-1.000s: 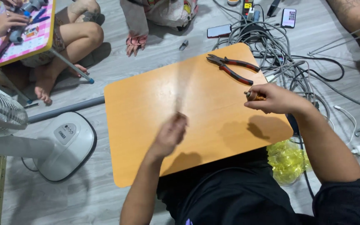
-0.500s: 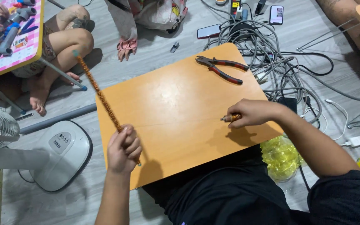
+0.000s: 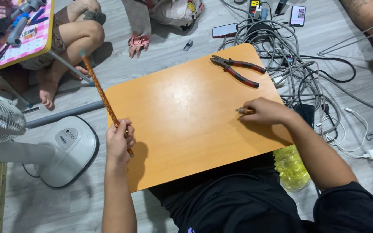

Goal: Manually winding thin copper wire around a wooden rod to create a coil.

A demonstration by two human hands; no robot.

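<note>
My left hand (image 3: 118, 140) grips a long thin orange-brown rod (image 3: 100, 92) near its lower end, at the left edge of the orange wooden board (image 3: 182, 116). The rod slants up and left, past the board, towards a seated person's leg. My right hand (image 3: 266, 111) rests on the board's right side, fingers closed on a short orange piece (image 3: 243, 111) whose tip shows at the left of the fist. Red-and-black pliers (image 3: 237, 69) lie on the board's far right corner, apart from both hands.
A tangle of grey and black cables (image 3: 294, 64) lies right of the board, with two phones (image 3: 225, 30) beyond it. A white fan base (image 3: 67, 146) and grille stand at the left. A yellow bag (image 3: 291, 167) sits by my lap. Another person (image 3: 65, 39) sits at the far left.
My left hand swung from the board's middle to its left edge with the rod, which came into clear view. My right hand slid slightly left and down on the board.
</note>
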